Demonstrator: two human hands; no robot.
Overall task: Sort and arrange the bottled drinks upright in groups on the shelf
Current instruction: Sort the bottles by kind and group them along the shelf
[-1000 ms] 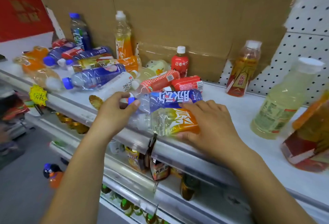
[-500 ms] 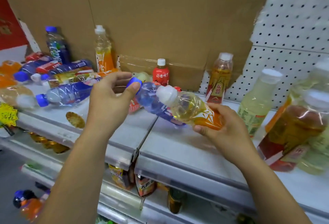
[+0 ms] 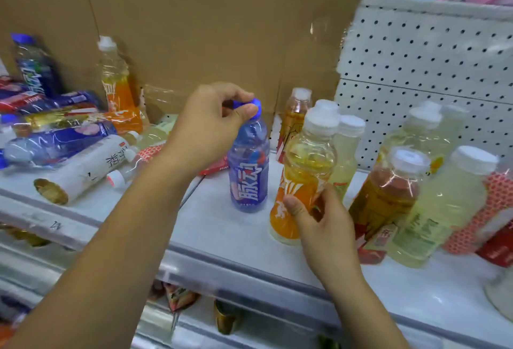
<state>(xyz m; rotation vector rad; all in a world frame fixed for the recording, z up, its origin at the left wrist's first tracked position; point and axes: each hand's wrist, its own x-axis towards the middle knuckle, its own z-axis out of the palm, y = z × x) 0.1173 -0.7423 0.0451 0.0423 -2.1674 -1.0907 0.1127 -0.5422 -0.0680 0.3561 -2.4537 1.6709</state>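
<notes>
While the left hand (image 3: 211, 126) pinched the blue screw cap (image 3: 254, 106) between thumb and curled fingers, the blue-labelled clear plastic bottle (image 3: 248, 179) beneath it stood upright on the white metal shelf (image 3: 222, 229). Just right of that blue bottle, close beside it, the right hand (image 3: 319, 226) gripped the lower half of a white-capped clear plastic bottle of yellow drink with an orange label (image 3: 304, 165). The thumb lay across the label and the fingers wrapped behind. This bottle leaned slightly, its base down at the shelf surface, though whether it rested there could not be told.

Farther right of the blue bottle stood an upright group. It included a white-capped amber tea bottle with a red label (image 3: 388, 199) and a pale yellowish plastic bottle with a white cap (image 3: 447, 210), with more pale bottles behind them. Behind the blue bottle and a little to its right, a slim amber bottle with a white cap (image 3: 294, 115) stood near the brown cardboard sheet (image 3: 208, 29).

Left of the blue bottle lay a jumble of bottles on their sides, among them a white-sleeved bottle (image 3: 83, 168) and a blue-wrapped bottle (image 3: 55, 143). Beyond that heap, farther left of the blue bottle, a tall orange-labelled bottle (image 3: 115, 79) and a dark blue bottle (image 3: 34, 68) stood upright against the cardboard.
</notes>
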